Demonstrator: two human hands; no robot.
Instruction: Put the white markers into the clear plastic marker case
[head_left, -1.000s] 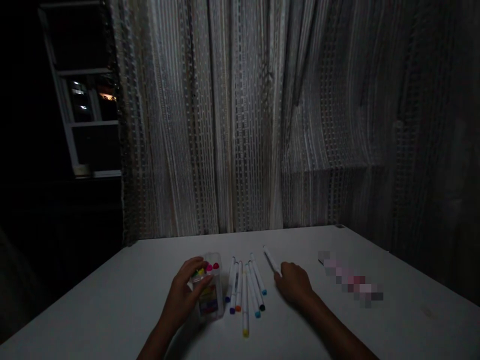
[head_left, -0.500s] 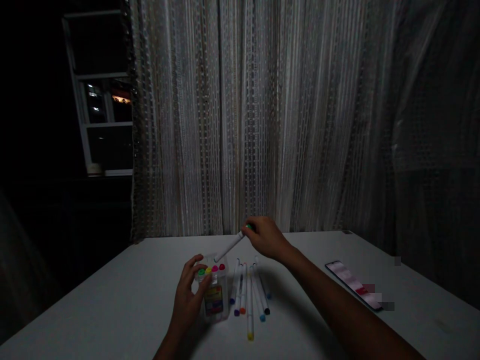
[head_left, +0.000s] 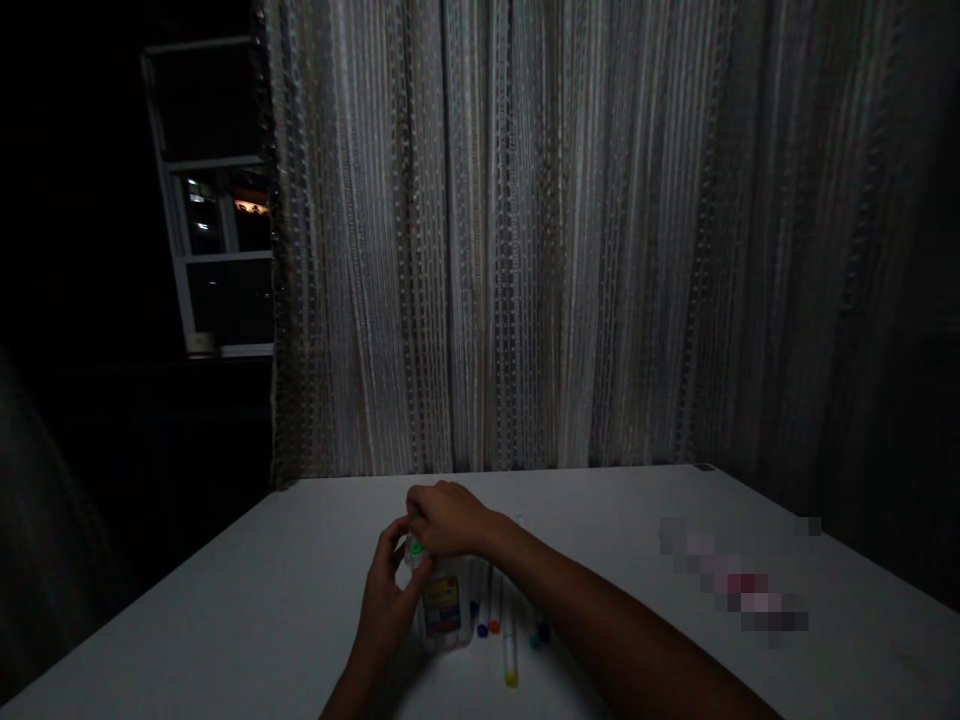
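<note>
A clear plastic marker case (head_left: pixel 466 622) with a printed label stands upright on the white table. My left hand (head_left: pixel 384 592) is wrapped round its left side, thumb at the front and fingers at the upper edge. Over the case's top, my right hand (head_left: pixel 448 518) has its fingers curled down at the opening. The marker in them is hidden behind the hand. A green marker cap (head_left: pixel 416 548) shows at the case's top between the hands. Several white markers lie right of the case, partly under my right forearm, among them a yellow-capped marker (head_left: pixel 511 655) and an orange-capped marker (head_left: pixel 495 610).
The white table (head_left: pixel 247 600) reaches back to a patterned curtain (head_left: pixel 495 250). On the table's right lies a phone (head_left: pixel 739 590), mostly masked by pixel blocks. A window (head_left: pixel 225 210) is at the left in the dark.
My right hand has moved left and down with the green-capped marker, from above the loose markers to the case's top. My left hand stays on the case. The view has shifted slightly.
</note>
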